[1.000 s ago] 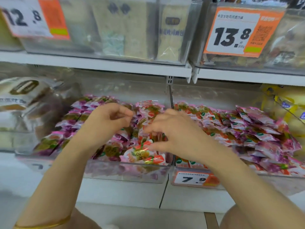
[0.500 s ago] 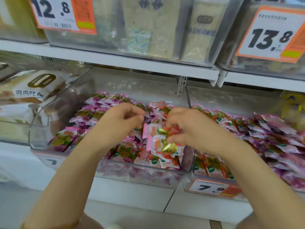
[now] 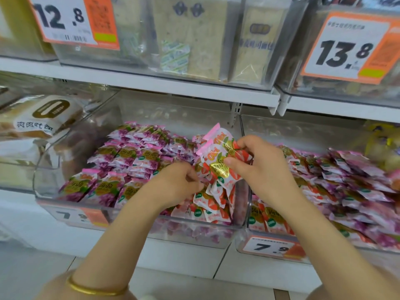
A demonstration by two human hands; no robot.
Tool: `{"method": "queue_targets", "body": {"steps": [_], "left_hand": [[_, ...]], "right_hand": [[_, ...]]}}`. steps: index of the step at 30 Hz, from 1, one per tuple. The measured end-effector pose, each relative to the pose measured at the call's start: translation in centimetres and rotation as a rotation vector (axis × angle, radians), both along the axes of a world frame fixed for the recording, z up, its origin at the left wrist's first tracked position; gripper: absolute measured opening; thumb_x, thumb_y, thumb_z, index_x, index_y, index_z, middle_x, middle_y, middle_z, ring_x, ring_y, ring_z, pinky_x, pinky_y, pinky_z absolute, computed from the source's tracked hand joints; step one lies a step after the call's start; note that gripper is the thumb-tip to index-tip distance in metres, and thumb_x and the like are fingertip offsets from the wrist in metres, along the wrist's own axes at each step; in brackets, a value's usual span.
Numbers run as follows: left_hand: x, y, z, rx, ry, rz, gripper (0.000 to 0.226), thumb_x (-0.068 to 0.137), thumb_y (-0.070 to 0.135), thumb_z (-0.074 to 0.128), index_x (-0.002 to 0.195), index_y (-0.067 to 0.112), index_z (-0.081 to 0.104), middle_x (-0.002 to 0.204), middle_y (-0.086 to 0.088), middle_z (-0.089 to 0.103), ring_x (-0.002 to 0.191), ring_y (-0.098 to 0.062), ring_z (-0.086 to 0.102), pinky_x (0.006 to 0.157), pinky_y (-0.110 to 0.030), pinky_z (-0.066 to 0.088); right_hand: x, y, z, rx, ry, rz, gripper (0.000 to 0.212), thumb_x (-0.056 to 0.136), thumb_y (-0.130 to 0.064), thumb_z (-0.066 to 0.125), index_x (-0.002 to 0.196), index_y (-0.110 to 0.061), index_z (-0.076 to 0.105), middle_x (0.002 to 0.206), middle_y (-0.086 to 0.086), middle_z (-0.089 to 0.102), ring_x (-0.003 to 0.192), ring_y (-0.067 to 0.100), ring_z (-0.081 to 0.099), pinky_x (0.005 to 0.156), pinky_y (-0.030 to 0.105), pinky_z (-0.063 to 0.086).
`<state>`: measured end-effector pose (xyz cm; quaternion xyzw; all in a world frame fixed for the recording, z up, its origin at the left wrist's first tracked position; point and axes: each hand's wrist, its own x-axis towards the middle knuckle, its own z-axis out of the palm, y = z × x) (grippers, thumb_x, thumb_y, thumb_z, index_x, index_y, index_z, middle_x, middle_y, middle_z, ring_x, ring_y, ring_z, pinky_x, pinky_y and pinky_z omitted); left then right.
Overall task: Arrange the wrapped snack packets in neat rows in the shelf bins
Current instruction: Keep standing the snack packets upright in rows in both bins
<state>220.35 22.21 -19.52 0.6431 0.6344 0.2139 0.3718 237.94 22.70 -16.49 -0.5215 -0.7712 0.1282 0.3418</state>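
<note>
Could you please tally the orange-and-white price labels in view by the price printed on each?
Orange-and-white price label reading 12.8: 1
Orange-and-white price label reading 13.8: 1
Orange-and-white price labels reading 7.9, one partly hidden: 2
Total: 4

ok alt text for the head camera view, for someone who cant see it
A person's right hand holds a small bunch of strawberry snack packets above a clear shelf bin, while the left hand curls its fingers among more standing in it. Rows of purple packets fill the bin's left side.
</note>
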Motion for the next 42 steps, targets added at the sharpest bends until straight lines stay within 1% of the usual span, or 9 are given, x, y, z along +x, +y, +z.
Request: {"method": "queue_targets", "body": {"steps": [5,12,15,17,22,25,29,36,42], "left_hand": [[1.3,0.6,-0.7,0.052,0.101,0.015,0.031,0.084,0.023,0.068,0.109,0.008,0.057,0.098,-0.007,0.059,0.086,-0.021,0.057,0.065,-0.025,0.042],[0.9,-0.2,0.8,0.084,0.007,0.110,0.022,0.085,0.006,0.063,0.098,0.017,0.049,0.092,-0.012,0.057,0.078,-0.023,0.054,0.071,-0.038,0.051],[0.2,-1.1,2.4,0.078,-0.282,0.153,0.025,0.088,0.007,0.062,0.110,0.018,0.059,0.093,-0.004,0.059,0.074,-0.016,0.057,0.062,-0.028,0.050],[0.5,-1.7,3.5,0.049,-0.549,0.123,0.019,0.087,0.004,0.062,0.098,0.018,0.065,0.093,-0.008,0.064,0.083,-0.023,0.063,0.076,-0.039,0.054],[3.5,-2.1,4.4,0.011,-0.901,-0.015,0.028,0.077,0.011,0.064,0.105,0.008,0.062,0.089,-0.007,0.067,0.076,-0.015,0.067,0.066,-0.027,0.057],[5.4,-1.8,4.0,0.117,-0.687,-0.037,0.057,0.066,0.033,0.070,0.114,0.007,0.056,0.094,-0.008,0.066,0.075,-0.013,0.067,0.062,-0.024,0.053],[7.7,-1.2,3.8,0.285,-0.522,0.000,0.030,0.076,0.025,0.073,0.101,0.013,0.060,0.097,-0.014,0.068,0.089,-0.028,0.066,0.082,-0.044,0.055],[11.6,-0.2,3.8,0.515,-0.298,-0.025,0.022,0.079,0.033,0.071,0.095,0.026,0.059,0.089,0.000,0.057,0.077,-0.006,0.053,0.064,-0.012,0.043],[13.6,3.6,3.3,0.620,0.031,-0.096,0.042,0.085,0.041,0.063,0.122,0.022,0.056,0.117,0.004,0.048,0.117,-0.015,0.045,0.097,-0.025,0.036]], "right_hand": [[0.2,-0.4,-0.3,-0.097,0.252,-0.043,0.015,0.085,-0.023,0.067,0.091,-0.020,0.054,0.076,-0.003,0.057,0.064,0.004,0.053,0.059,0.009,0.042],[1.9,-0.5,-0.2,-0.397,0.624,-0.035,0.014,0.088,-0.019,0.063,0.096,-0.008,0.062,0.077,0.009,0.061,0.056,0.012,0.049,0.047,0.020,0.041],[2.6,-0.8,0.0,-0.578,0.886,0.026,0.008,0.088,-0.013,0.060,0.088,-0.006,0.063,0.069,0.006,0.066,0.054,0.014,0.054,0.040,0.019,0.043],[2.8,-1.3,0.1,-0.651,1.009,0.061,0.009,0.086,-0.011,0.060,0.089,-0.003,0.062,0.071,0.006,0.069,0.055,0.012,0.061,0.043,0.020,0.049],[3.0,-2.4,0.1,-0.659,1.066,0.035,0.016,0.089,-0.012,0.058,0.102,-0.005,0.062,0.080,0.007,0.070,0.061,0.012,0.064,0.045,0.021,0.051],[3.6,-3.0,-0.2,-0.678,1.093,0.022,0.017,0.092,-0.012,0.055,0.107,-0.007,0.059,0.077,0.006,0.068,0.060,0.013,0.063,0.044,0.023,0.050],[5.1,-3.3,0.0,-0.760,1.237,0.099,0.018,0.086,-0.011,0.058,0.104,-0.005,0.058,0.078,0.008,0.065,0.057,0.015,0.062,0.045,0.029,0.054],[9.5,-2.5,0.5,-0.748,1.258,0.106,0.041,0.068,-0.008,0.066,0.108,-0.003,0.061,0.082,0.009,0.071,0.069,0.018,0.070,0.052,0.032,0.058],[14.1,1.9,0.6,-0.365,0.853,-0.371,0.018,0.082,-0.007,0.069,0.095,-0.007,0.057,0.097,0.012,0.062,0.075,0.018,0.065,0.048,0.031,0.057]]}}
